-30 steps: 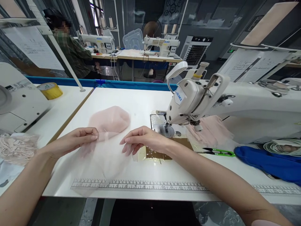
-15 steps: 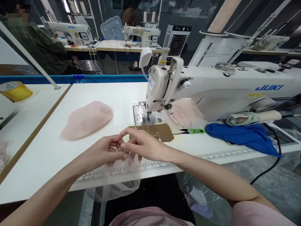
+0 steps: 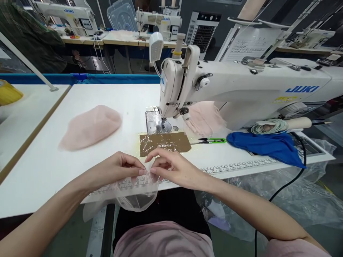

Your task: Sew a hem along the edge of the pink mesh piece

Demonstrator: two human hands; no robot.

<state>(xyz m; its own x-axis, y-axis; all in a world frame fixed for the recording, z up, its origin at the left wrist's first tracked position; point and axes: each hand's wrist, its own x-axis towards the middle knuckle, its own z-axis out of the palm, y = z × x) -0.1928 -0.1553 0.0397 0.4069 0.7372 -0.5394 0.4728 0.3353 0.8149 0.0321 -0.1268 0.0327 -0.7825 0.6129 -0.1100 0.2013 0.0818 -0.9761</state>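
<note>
A piece of sheer, pale pink fabric (image 3: 138,200) hangs over the table's front edge, above my lap. My left hand (image 3: 124,167) pinches its upper edge between thumb and fingers. Close beside it, my right hand (image 3: 170,167) has thumb and fingertips closed at the same edge, the index finger arched above. Just beyond both hands lies a brown taped card (image 3: 166,143), in front of the needle plate (image 3: 152,122) of a white sewing machine (image 3: 225,84).
Folded pink fabric (image 3: 91,126) lies left on the white table. More pink fabric (image 3: 205,116) sits behind the needle area. Green-handled thread snips (image 3: 215,140), a blue cloth (image 3: 264,144) and a coil of cord (image 3: 270,126) are at right. A printed ruler (image 3: 235,166) runs along the front edge.
My hands have moved apart slightly, and the fabric's edge now shows between their fingertips. The camera view has shifted, so the table and machine appear higher and further left.
</note>
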